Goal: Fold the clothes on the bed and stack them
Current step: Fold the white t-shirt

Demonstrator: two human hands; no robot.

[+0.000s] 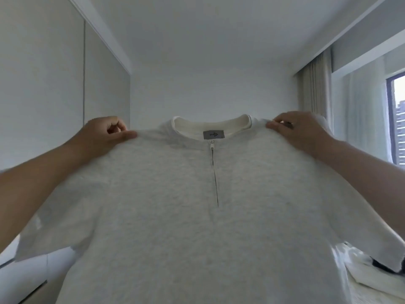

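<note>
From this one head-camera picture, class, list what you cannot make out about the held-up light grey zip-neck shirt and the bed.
- Light grey zip-neck shirt: its hem is cut off by the picture's bottom edge.
- Small grey neck label: print too small to read.
- White bed: mostly hidden behind the shirt, so any stack is unseen.
- Left hand and right hand: fingertips behind the shoulder cloth are hidden.

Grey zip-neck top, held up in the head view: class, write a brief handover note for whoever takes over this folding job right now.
Left hand: pinches the left shoulder of the grey zip-neck top.
Right hand: pinches the right shoulder.
The top hangs spread in the air, zip facing the camera; it hides most of the bed, seen at lower right.
Done: top picked up and opened out; no fold in it yet.
Left: lay it flat, fold it, stack it. Other clothes and any stack cannot be seen.
</note>
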